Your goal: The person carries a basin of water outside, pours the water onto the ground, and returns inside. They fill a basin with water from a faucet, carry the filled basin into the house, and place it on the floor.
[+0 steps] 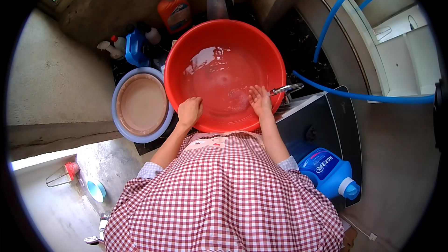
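Observation:
A large red basin (276, 60) holds shallow water, with light reflecting on its surface. My left hand (190, 111) is above the basin's near left part, back of the hand up and fingers curled closed; nothing sticks out of it. On the right, my right hand (260, 100) is palm up with its fingers spread, next to the spout of a chrome faucet (285, 88). Rippled water shows just left of those fingers. Both forearms come in over the near rim, below which a red checked apron (224, 182) covers my body.
Left of the basin stands a pale blue tub (116, 105) of cloudy liquid. Behind are an orange jug (174, 11), a spray bottle (220, 0) and a blue bottle (135, 46). A blue detergent bottle (324, 170) lies at right, below a blue hose (364, 96).

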